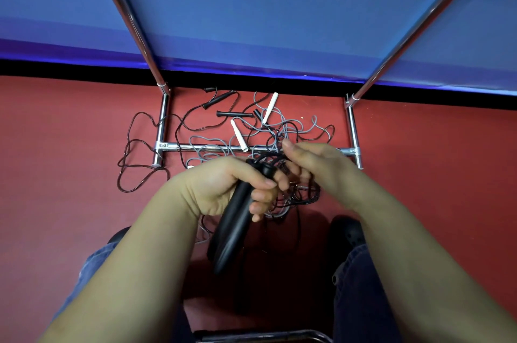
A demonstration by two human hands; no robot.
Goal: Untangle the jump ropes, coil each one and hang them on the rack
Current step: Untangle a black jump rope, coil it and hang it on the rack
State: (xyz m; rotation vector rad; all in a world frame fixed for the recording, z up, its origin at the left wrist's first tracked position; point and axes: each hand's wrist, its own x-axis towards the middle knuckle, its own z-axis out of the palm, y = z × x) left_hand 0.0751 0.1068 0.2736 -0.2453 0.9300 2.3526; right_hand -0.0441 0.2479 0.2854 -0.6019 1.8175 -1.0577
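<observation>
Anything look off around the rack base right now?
Yes: the grey rope and thin black rope lie tangled on the floor, draped over the rack's bottom crossbar, so pulling may snag them.

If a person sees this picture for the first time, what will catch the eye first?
First, the two bare hands in the centre: the left hand grips two black handles, while the right hand works at the black cord beside it. Behind them, a tangle of grey and black ropes with white handles lies on the red floor, across the chrome rack base.
</observation>
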